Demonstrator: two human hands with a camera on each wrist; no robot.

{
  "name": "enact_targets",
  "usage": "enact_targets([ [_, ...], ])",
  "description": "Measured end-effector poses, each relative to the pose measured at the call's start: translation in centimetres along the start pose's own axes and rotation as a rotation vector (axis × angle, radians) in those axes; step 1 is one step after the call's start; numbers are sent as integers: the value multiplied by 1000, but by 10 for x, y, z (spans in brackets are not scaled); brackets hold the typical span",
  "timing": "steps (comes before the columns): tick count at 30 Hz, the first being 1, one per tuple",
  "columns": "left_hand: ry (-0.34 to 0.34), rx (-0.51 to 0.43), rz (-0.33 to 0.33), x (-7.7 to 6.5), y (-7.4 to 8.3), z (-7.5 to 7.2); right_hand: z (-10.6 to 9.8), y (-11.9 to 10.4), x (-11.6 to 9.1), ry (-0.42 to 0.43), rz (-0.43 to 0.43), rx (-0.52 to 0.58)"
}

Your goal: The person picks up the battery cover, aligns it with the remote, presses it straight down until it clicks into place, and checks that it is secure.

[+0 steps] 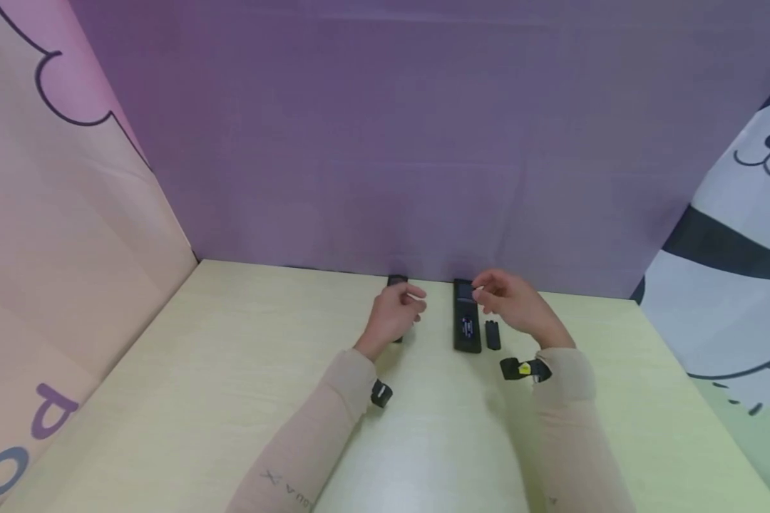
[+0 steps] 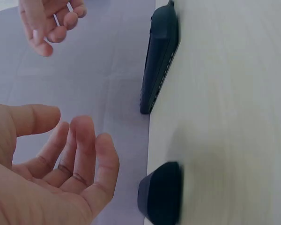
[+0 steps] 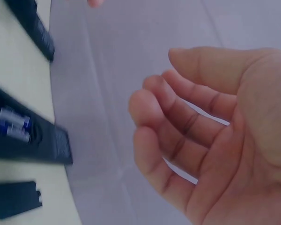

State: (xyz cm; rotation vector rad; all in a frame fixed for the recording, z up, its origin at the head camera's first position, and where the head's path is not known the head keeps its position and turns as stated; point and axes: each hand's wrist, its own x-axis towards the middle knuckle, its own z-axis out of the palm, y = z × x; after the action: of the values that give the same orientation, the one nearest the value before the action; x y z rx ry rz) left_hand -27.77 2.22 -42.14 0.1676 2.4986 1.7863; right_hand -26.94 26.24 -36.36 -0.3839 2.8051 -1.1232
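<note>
A black remote control [image 1: 467, 346] lies back side up on the table, its battery compartment uncovered. Silver and blue batteries [image 3: 14, 124] show inside that compartment. Beside the remote, on its right, is a small black battery cover [image 3: 14, 199]. My right hand [image 1: 512, 301] hovers above the remote's far end, fingers loosely bent and holding nothing. Over a second black, long device [image 1: 397, 279] is my left hand [image 1: 394, 313], also holding nothing, its fingers relaxed and thumb apart. The left hand partly hides this device in the head view.
The pale table [image 1: 244, 399] ends at a purple cloth backdrop [image 1: 391, 142] close behind both devices. Printed side panels, one with a panda [image 1: 731, 285], border the table. Black wrist cameras [image 1: 381, 393] are strapped at both wrists.
</note>
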Motion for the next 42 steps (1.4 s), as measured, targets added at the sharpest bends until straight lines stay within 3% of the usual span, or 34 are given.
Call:
enact_targets([
  [7, -8, -32, -10, -3, -1, 12, -4, 23, 2, 22, 59, -28],
  [16, -51, 73, -39, -8, 0, 25, 4, 55, 8, -45, 154, -74],
  [25, -46, 94, -69, -7, 2, 42, 13, 79, 9, -51, 217, -138],
  [30, -52, 97, -88, -5, 2, 47, 19, 85, 9, -53, 227, -107],
  [38, -27, 87, -125, -1, 0, 45, 26, 92, 15, -12, 245, -145],
  [42, -36, 93, -135, 4, -1, 51, 25, 95, 13, -2, 263, -168],
])
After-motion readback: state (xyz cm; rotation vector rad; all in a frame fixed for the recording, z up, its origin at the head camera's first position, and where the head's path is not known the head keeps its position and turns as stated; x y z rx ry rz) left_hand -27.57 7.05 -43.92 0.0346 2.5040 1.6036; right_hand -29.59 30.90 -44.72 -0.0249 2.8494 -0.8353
